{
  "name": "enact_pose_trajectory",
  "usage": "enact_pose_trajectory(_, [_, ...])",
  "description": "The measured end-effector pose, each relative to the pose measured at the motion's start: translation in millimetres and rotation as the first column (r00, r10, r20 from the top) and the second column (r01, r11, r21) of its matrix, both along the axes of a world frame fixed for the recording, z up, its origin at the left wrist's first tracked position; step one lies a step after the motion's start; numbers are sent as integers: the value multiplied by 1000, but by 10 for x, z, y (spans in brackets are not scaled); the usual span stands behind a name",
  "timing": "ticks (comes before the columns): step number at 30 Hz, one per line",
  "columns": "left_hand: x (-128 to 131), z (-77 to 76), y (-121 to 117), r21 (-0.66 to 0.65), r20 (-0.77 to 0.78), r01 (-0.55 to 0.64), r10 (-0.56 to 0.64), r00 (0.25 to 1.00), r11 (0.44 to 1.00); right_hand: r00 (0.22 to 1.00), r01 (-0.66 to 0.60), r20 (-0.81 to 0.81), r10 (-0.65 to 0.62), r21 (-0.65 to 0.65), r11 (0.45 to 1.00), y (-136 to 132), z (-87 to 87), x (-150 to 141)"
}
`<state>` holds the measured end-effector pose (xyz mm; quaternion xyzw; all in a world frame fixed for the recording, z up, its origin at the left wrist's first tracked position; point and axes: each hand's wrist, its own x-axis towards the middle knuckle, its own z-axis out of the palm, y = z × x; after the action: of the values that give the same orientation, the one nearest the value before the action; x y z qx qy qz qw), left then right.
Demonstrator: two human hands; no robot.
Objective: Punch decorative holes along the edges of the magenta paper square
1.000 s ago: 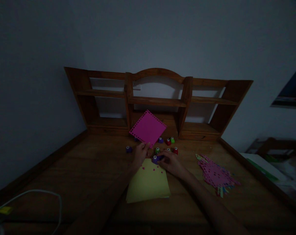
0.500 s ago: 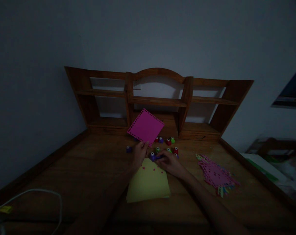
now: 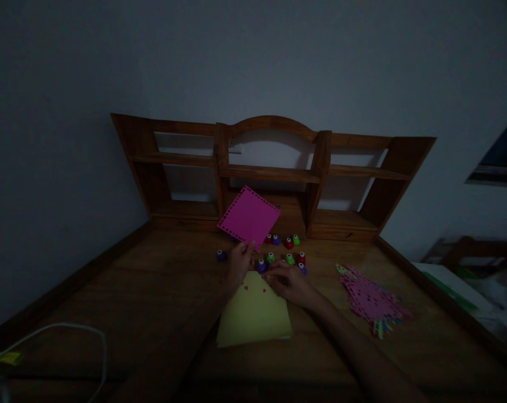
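Observation:
My left hand (image 3: 239,264) pinches the lower corner of a pink square sheet of paper (image 3: 250,217), which is tilted up with small punched holes along two edges. A purple craft punch (image 3: 261,266) stands on the desk just beyond the fingertips of my right hand (image 3: 289,282). That hand hovers over the top right of a stack of yellow paper (image 3: 253,319), fingers stretched out, with no punch in its grasp. Small pink hearts (image 3: 264,290) lie on the yellow sheet; the right hand hides part of that corner.
Several red, green and purple punches (image 3: 290,259) stand behind my hands. A pile of punched pink strips (image 3: 373,299) lies at right. A wooden shelf unit (image 3: 274,174) spans the back of the desk (image 3: 165,291). A white cable (image 3: 69,326) curves at front left.
The purple punch, held in my right hand earlier, has moved up off the yellow paper and been let go. My right hand now covers hearts seen before. The pink sheet has shifted slightly left.

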<state>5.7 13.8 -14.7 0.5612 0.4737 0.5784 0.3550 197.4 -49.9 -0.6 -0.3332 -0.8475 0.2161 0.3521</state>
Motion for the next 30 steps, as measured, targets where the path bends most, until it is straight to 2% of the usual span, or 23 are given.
enact_pose_trajectory(12, [10, -9, 5, 6, 18, -5, 5, 1000, 1000, 993, 40, 113, -45, 48, 998, -9, -28, -21])
enact_pose_trajectory(15, [3, -24, 12, 11, 12, 0, 0, 1000, 1000, 995, 59, 71, -63, 58, 997, -15, 4, -27])
enact_pose_trajectory(19, [-7, -35, 21, 14, -9, -3, 3, 1000, 1000, 984, 175, -38, -172, 85, 981, -6, 80, 10])
enact_pose_trajectory(22, [-6, -41, 26, 14, -13, -1, 1, 1000, 1000, 973, 230, -49, -227, 61, 971, 18, 104, 66])
enact_pose_trajectory(30, [-3, -20, 3, 13, -8, 2, -2, 1000, 1000, 968, 250, 35, -249, -26, 968, 26, 44, 69])
